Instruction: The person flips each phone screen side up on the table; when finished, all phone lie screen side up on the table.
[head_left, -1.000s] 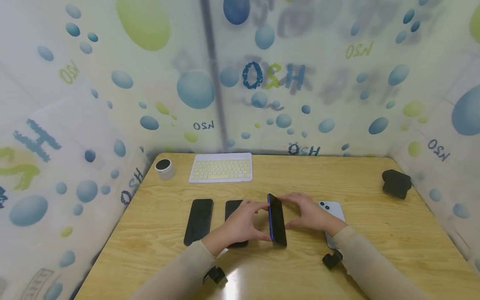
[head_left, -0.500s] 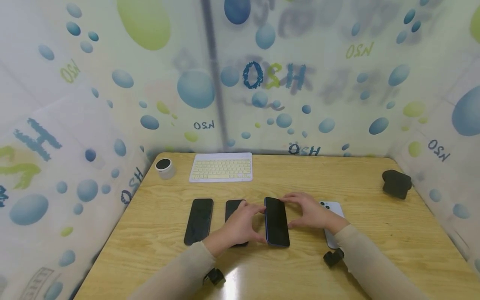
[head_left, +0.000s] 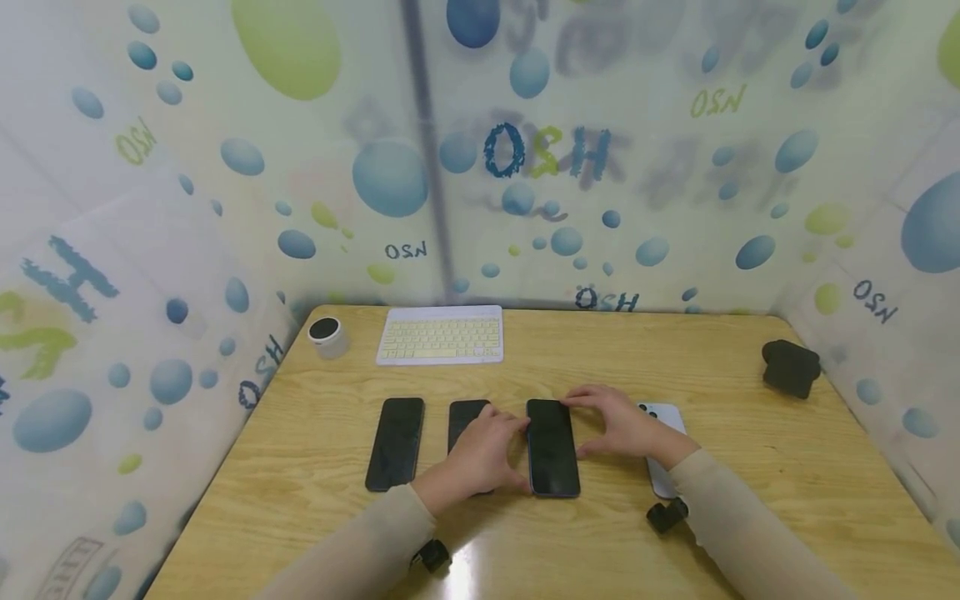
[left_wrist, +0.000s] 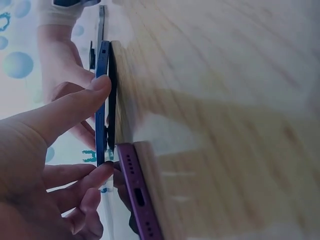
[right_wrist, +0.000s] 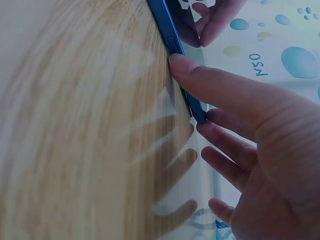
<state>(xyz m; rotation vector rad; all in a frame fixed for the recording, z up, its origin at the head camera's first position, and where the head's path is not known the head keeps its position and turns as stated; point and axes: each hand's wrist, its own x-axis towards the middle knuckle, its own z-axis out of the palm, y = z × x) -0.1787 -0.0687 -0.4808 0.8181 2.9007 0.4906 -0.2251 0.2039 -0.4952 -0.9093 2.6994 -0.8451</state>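
Between half-curled hands | phone: blue edge, black screen up | gripped by its sides

Wood-grain table. Rear: white keyboard, black-topped white cylinder. Far right: black object. Middle: two dark phones, pale phone; blue-edged phone between, full contact unconfirmed.

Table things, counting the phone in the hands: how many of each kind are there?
Phones: 4 (far-left dark phone, partly hidden dark phone, blue-edged phone, pale phone)
Keyboard: 1
White round thing with a dark top: 1
Black thing, hard to tell what: 1
Total: 7
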